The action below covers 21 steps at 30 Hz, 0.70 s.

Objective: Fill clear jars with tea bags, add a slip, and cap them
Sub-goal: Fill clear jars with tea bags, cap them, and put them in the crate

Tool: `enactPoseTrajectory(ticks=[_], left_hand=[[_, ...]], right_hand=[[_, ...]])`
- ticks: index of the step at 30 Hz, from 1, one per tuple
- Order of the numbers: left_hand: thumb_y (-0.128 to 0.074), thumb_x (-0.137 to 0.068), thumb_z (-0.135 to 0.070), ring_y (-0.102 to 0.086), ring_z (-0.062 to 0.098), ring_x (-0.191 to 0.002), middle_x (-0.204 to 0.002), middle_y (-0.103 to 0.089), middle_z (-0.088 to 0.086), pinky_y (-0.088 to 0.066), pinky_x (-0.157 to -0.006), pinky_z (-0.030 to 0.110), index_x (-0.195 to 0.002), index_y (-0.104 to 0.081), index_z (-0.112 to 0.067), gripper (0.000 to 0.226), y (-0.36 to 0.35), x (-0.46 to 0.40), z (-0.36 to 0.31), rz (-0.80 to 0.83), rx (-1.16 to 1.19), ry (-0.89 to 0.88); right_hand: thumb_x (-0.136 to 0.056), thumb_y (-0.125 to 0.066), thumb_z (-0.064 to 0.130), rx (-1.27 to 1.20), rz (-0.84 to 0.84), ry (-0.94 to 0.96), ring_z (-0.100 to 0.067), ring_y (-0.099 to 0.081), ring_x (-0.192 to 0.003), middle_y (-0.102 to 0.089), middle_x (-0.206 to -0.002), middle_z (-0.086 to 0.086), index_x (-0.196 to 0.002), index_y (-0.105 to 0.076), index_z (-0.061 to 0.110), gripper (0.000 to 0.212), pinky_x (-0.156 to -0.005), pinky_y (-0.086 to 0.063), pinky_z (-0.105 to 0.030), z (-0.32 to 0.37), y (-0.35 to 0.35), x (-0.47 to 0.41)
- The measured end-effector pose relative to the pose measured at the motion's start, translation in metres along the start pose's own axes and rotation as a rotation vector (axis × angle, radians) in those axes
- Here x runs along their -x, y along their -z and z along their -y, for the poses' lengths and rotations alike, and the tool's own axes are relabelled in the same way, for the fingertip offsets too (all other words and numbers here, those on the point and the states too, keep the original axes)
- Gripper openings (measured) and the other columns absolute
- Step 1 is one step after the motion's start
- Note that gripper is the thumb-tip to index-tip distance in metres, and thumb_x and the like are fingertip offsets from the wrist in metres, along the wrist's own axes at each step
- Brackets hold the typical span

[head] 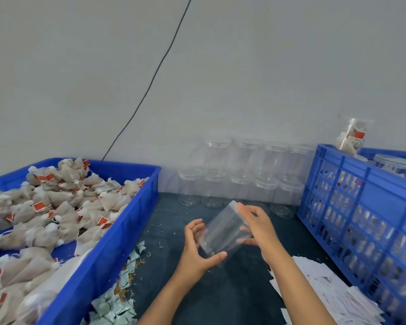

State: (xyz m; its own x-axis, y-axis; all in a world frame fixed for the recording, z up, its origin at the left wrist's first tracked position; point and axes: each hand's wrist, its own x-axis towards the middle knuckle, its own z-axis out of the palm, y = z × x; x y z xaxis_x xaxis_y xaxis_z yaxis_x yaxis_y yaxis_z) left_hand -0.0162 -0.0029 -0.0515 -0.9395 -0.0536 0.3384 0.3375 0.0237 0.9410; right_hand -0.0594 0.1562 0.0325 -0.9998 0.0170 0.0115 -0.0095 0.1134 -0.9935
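My left hand (pixel 198 245) cups the base of an empty clear jar (pixel 225 231), thumb under it and fingers curled at its side. My right hand (pixel 258 228) grips the jar's lidded upper end. I hold the jar tilted above the dark counter (pixel 220 296), between the blue bin of tea bags (pixel 45 221) and the blue crate (pixel 366 221). Paper slips (pixel 326 292) lie at right, with empty jars (pixel 242 174) stacked by the wall.

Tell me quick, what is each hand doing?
Left hand: fingers curled round the jar's base, holding it.
Right hand: fingers curled round the jar's top end, holding it.
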Motion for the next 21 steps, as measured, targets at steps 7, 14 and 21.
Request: enactPoseTrajectory(ticks=[7, 14, 21], left_hand=[[-0.09, -0.047, -0.051, -0.062, 0.024, -0.116, -0.139, -0.038, 0.001, -0.056, -0.087, 0.039, -0.14, -0.013, -0.045, 0.121, 0.0, 0.002, -0.008, 0.062, 0.21, 0.051], [-0.078, -0.049, -0.074, -0.062, 0.024, -0.108, -0.133, -0.045, 0.001, -0.055, -0.075, 0.03, -0.134, -0.031, -0.055, 0.099, 0.002, -0.002, -0.006, -0.059, 0.298, 0.083], [-0.064, -0.058, -0.063, -0.065, 0.023, -0.08, -0.115, -0.055, 0.011, -0.046, -0.051, 0.029, -0.116, -0.05, -0.042, 0.063, 0.004, -0.006, -0.003, -0.127, 0.321, 0.135]], right_hand=[[-0.094, -0.049, 0.044, -0.124, 0.071, 0.018, -0.022, -0.064, -0.099, -0.056, -0.121, -0.006, -0.113, -0.054, 0.028, 0.025, -0.06, -0.06, -0.038, 0.0, -0.01, 0.007], [-0.09, -0.033, 0.068, 0.033, 0.196, 0.011, -0.019, -0.058, -0.11, -0.052, -0.125, 0.002, -0.121, -0.05, 0.037, 0.047, -0.076, -0.058, -0.04, -0.007, -0.011, 0.01], [-0.099, -0.041, 0.044, 0.079, 0.075, 0.159, -0.022, -0.057, -0.104, -0.06, -0.11, -0.004, -0.098, -0.058, 0.028, 0.023, -0.086, -0.052, -0.042, -0.018, -0.025, 0.006]])
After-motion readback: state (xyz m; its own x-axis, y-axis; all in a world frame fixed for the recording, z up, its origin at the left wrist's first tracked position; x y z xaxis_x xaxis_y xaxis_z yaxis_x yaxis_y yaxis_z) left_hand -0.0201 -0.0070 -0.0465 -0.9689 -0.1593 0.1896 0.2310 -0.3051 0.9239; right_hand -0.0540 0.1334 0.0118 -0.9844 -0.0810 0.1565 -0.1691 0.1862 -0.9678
